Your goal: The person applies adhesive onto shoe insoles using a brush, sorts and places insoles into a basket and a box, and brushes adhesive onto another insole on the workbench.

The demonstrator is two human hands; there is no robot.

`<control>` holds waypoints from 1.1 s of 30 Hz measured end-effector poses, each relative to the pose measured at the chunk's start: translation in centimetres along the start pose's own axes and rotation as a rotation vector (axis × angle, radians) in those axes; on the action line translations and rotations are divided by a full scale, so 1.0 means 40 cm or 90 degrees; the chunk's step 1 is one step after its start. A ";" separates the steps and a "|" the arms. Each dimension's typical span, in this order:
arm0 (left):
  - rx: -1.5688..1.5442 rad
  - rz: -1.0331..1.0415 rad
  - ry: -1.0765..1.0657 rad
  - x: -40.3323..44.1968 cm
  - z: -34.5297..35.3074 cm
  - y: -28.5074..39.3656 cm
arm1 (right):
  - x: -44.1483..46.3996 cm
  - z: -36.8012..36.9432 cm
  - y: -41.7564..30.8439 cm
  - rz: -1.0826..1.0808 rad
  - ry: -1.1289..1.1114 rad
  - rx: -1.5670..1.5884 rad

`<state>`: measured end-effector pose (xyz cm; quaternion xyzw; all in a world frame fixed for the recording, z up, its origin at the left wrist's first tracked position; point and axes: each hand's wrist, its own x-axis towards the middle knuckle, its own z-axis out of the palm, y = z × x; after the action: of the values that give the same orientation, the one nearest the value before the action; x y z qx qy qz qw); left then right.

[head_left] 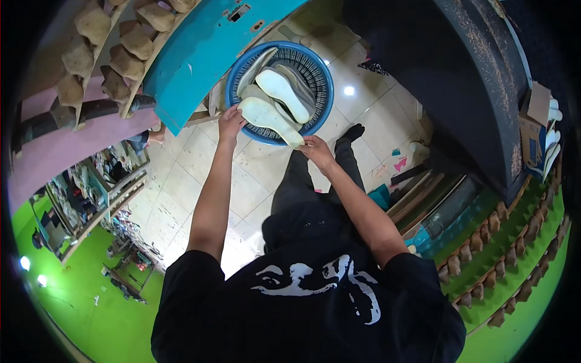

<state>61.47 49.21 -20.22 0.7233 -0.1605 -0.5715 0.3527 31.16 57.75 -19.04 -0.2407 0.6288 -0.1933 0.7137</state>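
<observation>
A cream shoe sole (pixel 266 121) stretches between my two hands over the near side of a round blue basket (pixel 330 91). Its wide end is gripped at the edge by my left hand (pixel 230 125), fingers closed on it. At the narrow end, my right hand (pixel 317 151) pinches the tip. Inside the basket lie several more soles, among them a pale one (pixel 284 91) on top and another leaning on the left wall (pixel 254 69). The held sole hides part of the pile below.
The basket stands on a tiled floor (pixel 248 181) with scattered scraps. Racks of brown shoe lasts (pixel 133 41) are at upper left and lower right (pixel 484 233). A turquoise panel (pixel 193 54) stands beside the basket. At the right, a cardboard box (pixel 534 130) holds pale soles.
</observation>
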 end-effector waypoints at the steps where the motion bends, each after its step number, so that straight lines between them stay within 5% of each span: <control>1: 0.017 0.003 -0.004 0.032 -0.006 0.008 | 0.014 0.021 0.006 -0.030 0.009 -0.024; 12: 0.157 0.078 0.021 0.262 -0.020 -0.084 | 0.102 0.073 0.020 0.043 -0.032 0.070; 22: 0.171 0.223 0.058 0.093 0.046 -0.169 | 0.061 -0.081 0.016 -0.087 -0.028 -0.171; 24: 0.191 0.334 0.041 0.044 0.091 -0.208 | 0.030 -0.140 0.004 -0.082 -0.006 -0.107; 26: 0.135 0.300 -0.012 -0.045 0.176 -0.201 | -0.012 -0.207 -0.020 -0.103 0.032 -0.051; 27: 0.285 0.365 -0.016 -0.117 0.226 -0.153 | -0.043 -0.244 -0.044 -0.148 0.080 -0.099; 33: 0.181 0.249 -0.235 -0.284 0.573 -0.035 | -0.168 -0.498 -0.156 -0.255 0.149 0.121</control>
<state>36.32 49.91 -15.36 0.6051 -0.4363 -0.5863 0.3160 10.68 54.58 -11.83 -0.2681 0.6261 -0.4157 0.6028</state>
